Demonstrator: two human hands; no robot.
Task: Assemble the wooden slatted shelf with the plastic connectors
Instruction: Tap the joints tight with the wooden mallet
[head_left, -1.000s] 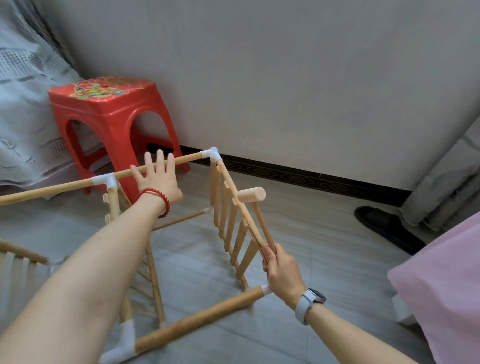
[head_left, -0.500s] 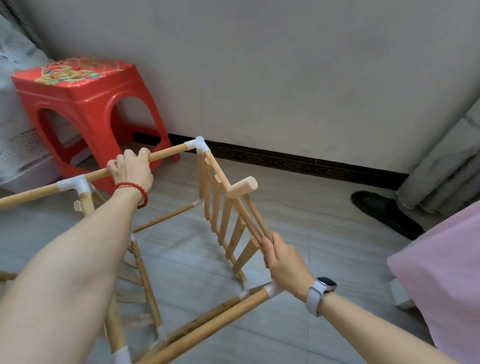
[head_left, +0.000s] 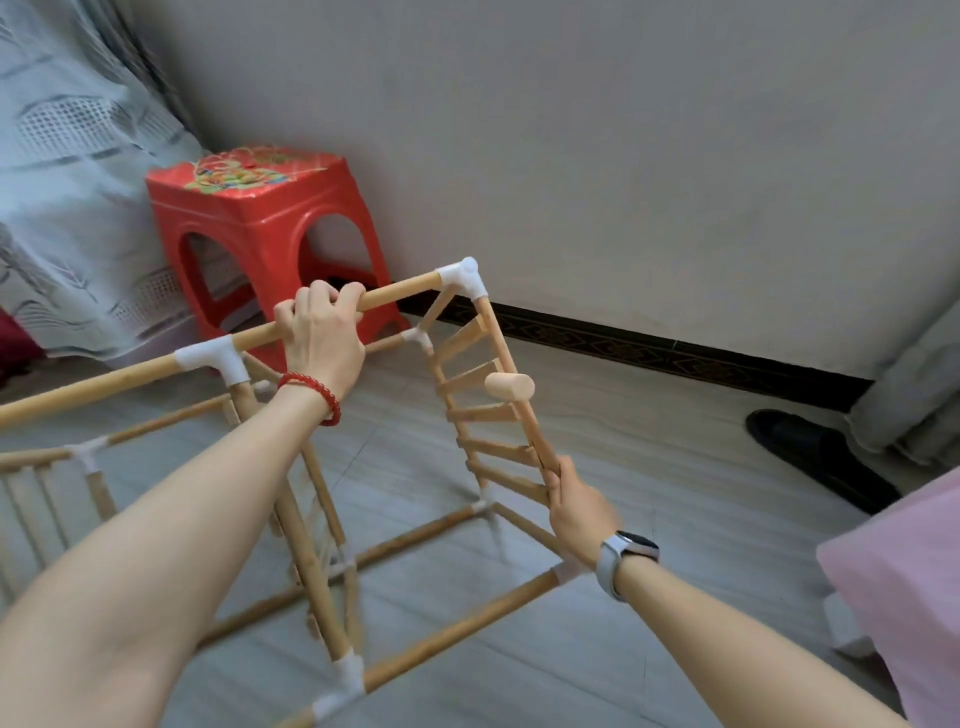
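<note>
Standing on the tiled floor (head_left: 649, 519) before a red plastic stool (head_left: 260, 228), the wooden shelf frame (head_left: 322, 545) has its top rail inside the left hand's (head_left: 322, 338) curled fingers, while the right hand (head_left: 576, 512) pinches a small wooden mallet (head_left: 511, 388) by its handle against the slatted side.

Bare forearms, a red bead bracelet (head_left: 311, 396) on the left wrist, a pale-strapped smartwatch (head_left: 626, 556) on the right.

Legible text: none.
Red stool (head_left: 260, 218) at 10 o'clock: printed top pattern, blurred, no readable chars. Watch (head_left: 631, 545) at 4 o'clock: face dark, no digits.
</note>
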